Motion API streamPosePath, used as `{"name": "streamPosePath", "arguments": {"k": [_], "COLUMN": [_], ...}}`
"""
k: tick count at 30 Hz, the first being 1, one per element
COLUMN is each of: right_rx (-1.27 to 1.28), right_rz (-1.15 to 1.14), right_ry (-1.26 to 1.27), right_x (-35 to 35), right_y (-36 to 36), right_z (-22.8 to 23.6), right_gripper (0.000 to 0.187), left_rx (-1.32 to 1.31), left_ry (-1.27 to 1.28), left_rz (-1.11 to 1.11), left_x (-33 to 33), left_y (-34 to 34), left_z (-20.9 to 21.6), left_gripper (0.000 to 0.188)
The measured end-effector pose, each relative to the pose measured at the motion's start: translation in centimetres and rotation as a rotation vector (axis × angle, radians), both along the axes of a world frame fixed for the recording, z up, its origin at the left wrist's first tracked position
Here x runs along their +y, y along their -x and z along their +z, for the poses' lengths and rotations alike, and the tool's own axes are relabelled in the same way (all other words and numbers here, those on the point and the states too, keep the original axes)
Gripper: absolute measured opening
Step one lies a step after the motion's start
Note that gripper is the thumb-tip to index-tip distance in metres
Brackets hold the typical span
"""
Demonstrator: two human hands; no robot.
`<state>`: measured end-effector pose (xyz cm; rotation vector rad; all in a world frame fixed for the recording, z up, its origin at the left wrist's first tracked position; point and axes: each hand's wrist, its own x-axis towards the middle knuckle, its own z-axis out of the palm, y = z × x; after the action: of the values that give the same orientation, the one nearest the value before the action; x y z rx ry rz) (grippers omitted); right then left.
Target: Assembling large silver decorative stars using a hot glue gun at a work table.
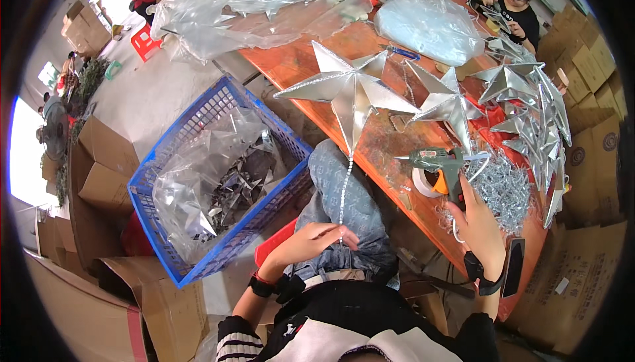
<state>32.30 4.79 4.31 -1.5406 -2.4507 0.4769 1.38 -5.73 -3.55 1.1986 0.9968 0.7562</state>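
Clearly drawn taut, a thin strand of clear, glittering beads runs from the large silver five-pointed star to my left hand, its end pinched between thumb and fingers above my lap. The star lies at the near left edge of the orange wooden table, its lowest point jutting over the rim, presumably so the strand can hang free and straight.

My right hand meets the handle of a dark green glue gun, nozzle facing left toward the star; I cannot tell whether my fingers are wrapped around the grip or merely resting there. Just right of it, a tangled heap of clear, shiny strands sits probably for easy reach. More silver stars crowd the table's right side, likely kept apart to leave working room.
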Motion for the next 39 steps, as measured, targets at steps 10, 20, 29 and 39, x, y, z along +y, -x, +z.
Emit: {"name": "streamPosePath", "arguments": {"k": [10, 20, 29, 39], "right_rx": [0.034, 0.255, 0.304, 0.446], "right_rz": [0.025, 0.663, 0.726, 0.802], "right_ry": [-0.215, -0.197, -0.189, 0.076], "right_x": [-2.7, -3.6, -2.9, -0.4], "right_y": [2.6, 10.6, 11.7, 12.0], "right_z": [5.2, 1.2, 1.4, 9.0], "right_gripper": [0.05, 0.033, 0.02, 0.012], "left_rx": [-0.093, -0.241, -0.205, -0.216], "left_ry": [-0.04, 0.085, -0.051, -0.039], "left_rz": [0.074, 0.272, 0.115, -0.101], "left_x": [1.3, 1.3, 1.7, 2.9], "left_y": [0.1, -0.9, 0.2, 2.3], "left_z": [3.0, 1.9, 2.1, 2.7], "left_gripper": [0.044, 0.05, 0.042, 0.047]}}
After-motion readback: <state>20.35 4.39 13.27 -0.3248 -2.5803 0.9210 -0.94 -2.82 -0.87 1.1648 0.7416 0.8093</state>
